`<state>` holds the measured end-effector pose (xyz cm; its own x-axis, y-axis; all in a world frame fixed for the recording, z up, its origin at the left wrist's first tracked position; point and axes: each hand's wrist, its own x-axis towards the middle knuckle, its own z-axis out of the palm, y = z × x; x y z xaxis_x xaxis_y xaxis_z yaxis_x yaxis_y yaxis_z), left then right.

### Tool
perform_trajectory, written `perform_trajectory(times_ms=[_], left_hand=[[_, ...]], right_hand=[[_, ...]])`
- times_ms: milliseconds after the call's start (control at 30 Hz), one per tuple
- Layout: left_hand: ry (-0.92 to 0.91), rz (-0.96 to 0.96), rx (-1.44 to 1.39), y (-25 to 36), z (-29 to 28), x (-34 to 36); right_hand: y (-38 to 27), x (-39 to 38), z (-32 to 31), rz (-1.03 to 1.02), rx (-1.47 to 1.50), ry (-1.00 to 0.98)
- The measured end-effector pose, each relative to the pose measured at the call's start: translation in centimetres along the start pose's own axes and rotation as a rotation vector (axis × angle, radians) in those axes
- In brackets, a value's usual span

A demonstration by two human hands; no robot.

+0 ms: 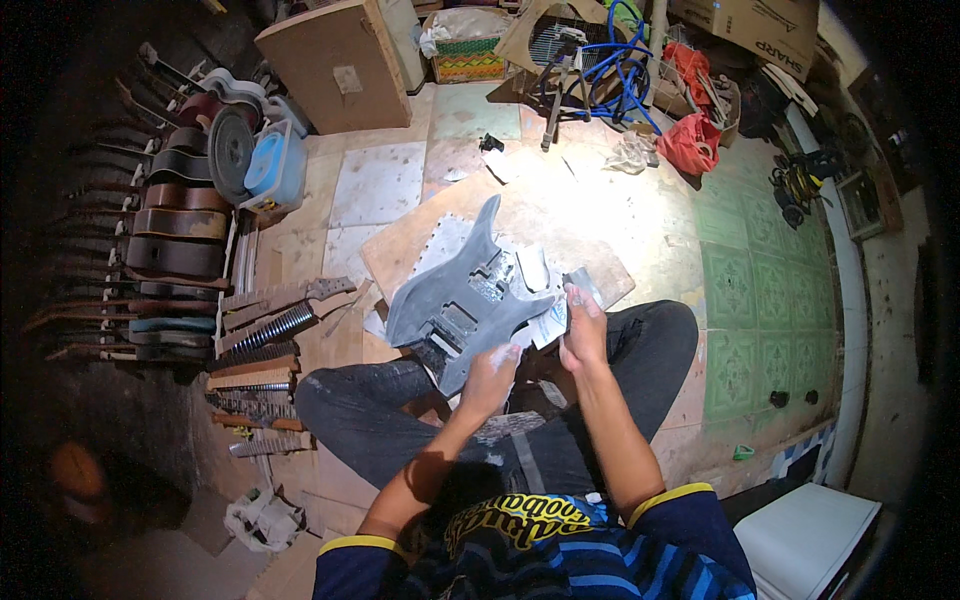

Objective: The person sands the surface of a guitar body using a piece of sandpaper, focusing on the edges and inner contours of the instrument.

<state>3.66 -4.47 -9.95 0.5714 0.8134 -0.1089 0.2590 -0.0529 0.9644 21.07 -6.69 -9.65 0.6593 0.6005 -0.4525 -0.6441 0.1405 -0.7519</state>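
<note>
A grey electric guitar body [420, 300] with cut-out cavities and pointed horns lies tilted across my crossed legs and a board. My left hand [488, 378] is closed on its near edge, its fingers partly hidden. To the right, just off the body's edge, my right hand [584, 328] is closed round a small grey piece of sandpaper [580, 280]. Pale dust coats the fingers of both hands. A curled white piece of paper [533, 268] stands by the body, and a printed sheet [548, 328] sits between it and my right hand.
Beneath the guitar body is a wooden board [400, 240] on the tiled floor. Guitar necks and files [280, 325] lie at left, beside a row of guitars [180, 225]. A blue hose [625, 75] and red bag [690, 145] are at the far side.
</note>
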Motion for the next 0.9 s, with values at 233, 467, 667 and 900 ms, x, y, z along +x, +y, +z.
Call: perform_trajectory(times_ms=[233, 467, 667, 900], left_hand=[[0.425, -0.203, 0.245, -2.6, -11.1, 1.0], [0.336, -0.075, 0.157, 2.8, -10.0, 2.0], [-0.003, -0.180, -0.202, 1.6, -3.5, 0.8], [0.137, -0.190, -0.189, -1.5, -3.8, 0.7]], right_hand=[[-7.3, 6.1, -8.8, -0.288, 0.254, 0.299], [-3.0, -0.7, -1.9, 0.030, -0.148, 0.041], [4.7, -0.7, -0.4, 0.132, -0.373, -0.229], [0.5, 11.2, -5.3, -0.365, -1.259, 0.060]])
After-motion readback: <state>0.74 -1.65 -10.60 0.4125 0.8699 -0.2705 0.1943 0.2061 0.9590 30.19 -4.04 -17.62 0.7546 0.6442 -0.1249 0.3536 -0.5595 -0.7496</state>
